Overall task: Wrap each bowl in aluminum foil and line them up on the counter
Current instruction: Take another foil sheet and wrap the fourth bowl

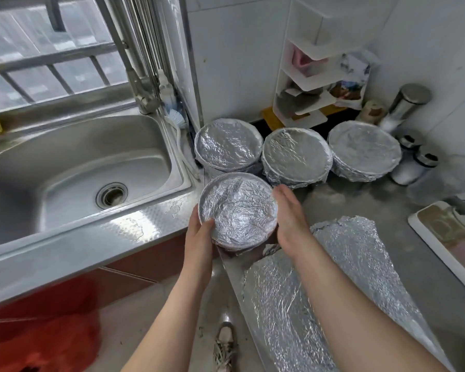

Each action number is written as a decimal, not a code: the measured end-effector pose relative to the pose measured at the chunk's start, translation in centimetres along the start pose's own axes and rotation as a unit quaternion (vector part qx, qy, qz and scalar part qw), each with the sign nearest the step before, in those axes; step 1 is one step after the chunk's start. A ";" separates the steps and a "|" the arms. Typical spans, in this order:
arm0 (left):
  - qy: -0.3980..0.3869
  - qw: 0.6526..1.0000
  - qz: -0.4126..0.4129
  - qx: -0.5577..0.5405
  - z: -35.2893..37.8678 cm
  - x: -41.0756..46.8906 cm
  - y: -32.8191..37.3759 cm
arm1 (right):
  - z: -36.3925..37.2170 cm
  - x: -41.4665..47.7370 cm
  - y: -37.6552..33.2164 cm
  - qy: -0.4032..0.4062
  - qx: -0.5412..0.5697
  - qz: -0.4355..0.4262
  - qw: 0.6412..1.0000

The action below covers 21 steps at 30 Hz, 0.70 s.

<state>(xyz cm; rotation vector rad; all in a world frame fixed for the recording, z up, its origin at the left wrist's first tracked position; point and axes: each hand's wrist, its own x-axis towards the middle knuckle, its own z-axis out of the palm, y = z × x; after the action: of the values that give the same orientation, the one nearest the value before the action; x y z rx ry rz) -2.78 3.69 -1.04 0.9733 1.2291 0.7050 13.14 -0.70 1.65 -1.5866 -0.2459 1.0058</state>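
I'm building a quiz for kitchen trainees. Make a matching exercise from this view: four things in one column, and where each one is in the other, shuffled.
Things:
1. held bowl
2. loose foil
3. dish brush
4. white shelf rack

Places:
A. in the wall corner
B. between the left hand and the right hand
C. flat on the counter
D. at the back right corner of the sink

Pairs: 1-B, 2-C, 3-D, 4-A

Crinkled shiny foil on bowl (238,210); brushed steel sink (73,167)
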 end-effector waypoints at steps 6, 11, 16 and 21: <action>0.000 0.999 -0.028 -0.029 -0.5 0.7 -0.1 | -2.1 -2.7 -0.8 0.101 -0.206 -0.025 0.973; 0.054 0.992 -0.053 -0.103 1.3 -0.2 0.0 | -2.5 -4.8 0.1 -0.008 -0.048 0.081 0.996; 0.085 0.989 -0.038 -0.112 3.6 -1.0 -0.5 | -2.8 -4.6 0.9 -0.009 0.052 0.089 0.995; 0.090 0.984 -0.053 -0.144 4.8 -0.9 -0.4 | -1.7 -4.4 0.5 -0.001 0.104 0.088 0.991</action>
<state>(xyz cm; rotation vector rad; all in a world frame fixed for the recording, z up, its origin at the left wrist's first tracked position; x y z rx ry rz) 1.70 1.66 -0.78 0.6112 1.2848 0.8727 11.50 -4.90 3.17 -1.4346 -0.0007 1.1294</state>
